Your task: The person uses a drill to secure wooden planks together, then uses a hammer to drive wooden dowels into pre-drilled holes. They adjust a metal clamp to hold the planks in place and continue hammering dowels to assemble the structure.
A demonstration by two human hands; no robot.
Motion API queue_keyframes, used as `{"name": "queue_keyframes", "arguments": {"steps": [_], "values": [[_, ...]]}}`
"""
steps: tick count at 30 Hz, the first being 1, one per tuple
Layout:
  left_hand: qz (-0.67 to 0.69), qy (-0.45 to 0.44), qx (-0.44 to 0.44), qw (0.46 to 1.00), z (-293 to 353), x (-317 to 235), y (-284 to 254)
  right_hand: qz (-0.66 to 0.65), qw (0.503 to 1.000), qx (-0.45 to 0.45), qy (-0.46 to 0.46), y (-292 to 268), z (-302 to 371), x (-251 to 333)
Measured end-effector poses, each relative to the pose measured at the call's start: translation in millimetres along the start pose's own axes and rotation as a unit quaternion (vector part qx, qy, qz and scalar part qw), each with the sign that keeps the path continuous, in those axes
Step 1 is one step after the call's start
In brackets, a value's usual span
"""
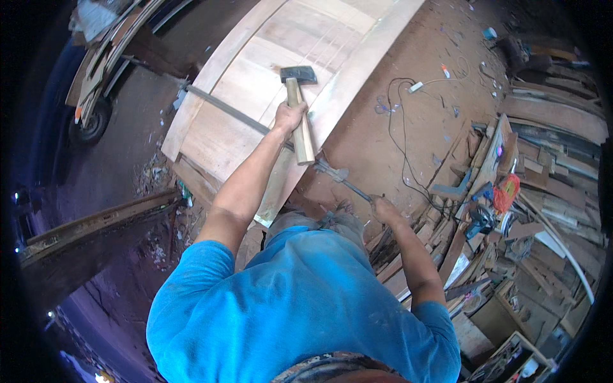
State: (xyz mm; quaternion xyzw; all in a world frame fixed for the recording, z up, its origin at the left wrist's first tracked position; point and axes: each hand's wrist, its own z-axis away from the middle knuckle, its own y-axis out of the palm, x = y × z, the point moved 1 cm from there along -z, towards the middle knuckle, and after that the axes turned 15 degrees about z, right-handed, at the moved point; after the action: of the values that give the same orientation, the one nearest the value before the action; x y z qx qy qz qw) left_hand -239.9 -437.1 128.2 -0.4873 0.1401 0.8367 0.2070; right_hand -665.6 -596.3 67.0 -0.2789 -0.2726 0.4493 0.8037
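Observation:
My left hand (290, 117) is closed round the wooden handle of a hammer (303, 145). Its dark metal head points away from me, over a large pale wooden door panel (249, 70). A long metal bar clamp (228, 111) lies across the panel, from its left edge to its right edge near me. Beyond the right edge, the clamp's screw end sticks out, and my right hand (383, 209) is wrapped round its handle. A narrow wood strip (274, 185) stands out at the panel's near end, partly hidden by my left arm.
Wood offcuts (555, 172) are heaped along the right, with a power tool (480, 220) among them. A dark cord (402, 137) trails over the dirt floor to a white socket block (416, 87). At left lie a heavy timber beam (102, 220) and stacked boards (105, 60) near a wheel (93, 122).

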Motion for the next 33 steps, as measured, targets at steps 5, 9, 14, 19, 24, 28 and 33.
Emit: {"name": "queue_keyframes", "arguments": {"steps": [5, 9, 14, 19, 24, 28, 33], "values": [[-0.088, 0.163, 0.165, 0.969, 6, 84, 18, 0.017, 0.998, -0.056, -0.02, 38, -8, -24], [-0.448, 0.286, 0.278, 0.8, 74, 94, -1, 0.01, 0.999, -0.045, -0.016, -12, 8, 8], [-0.5, 0.309, 0.386, 0.711, 81, 65, 10, 0.09, 0.992, -0.09, 0.008, 4, 2, 11], [-0.571, 0.311, 0.375, 0.661, 62, 91, 13, 0.086, 0.988, -0.12, 0.035, 0, -5, 29], [-0.537, 0.334, 0.417, 0.653, 59, 81, 17, 0.063, 0.998, 0.005, 0.013, -3, -32, 39], [-0.482, 0.369, 0.411, 0.68, 56, 84, 5, 0.054, 0.997, -0.047, -0.004, -65, -6, 69], [-0.484, 0.326, 0.442, 0.682, 53, 80, 6, 0.156, 0.987, -0.046, 0.014, -33, -28, 58]]}}
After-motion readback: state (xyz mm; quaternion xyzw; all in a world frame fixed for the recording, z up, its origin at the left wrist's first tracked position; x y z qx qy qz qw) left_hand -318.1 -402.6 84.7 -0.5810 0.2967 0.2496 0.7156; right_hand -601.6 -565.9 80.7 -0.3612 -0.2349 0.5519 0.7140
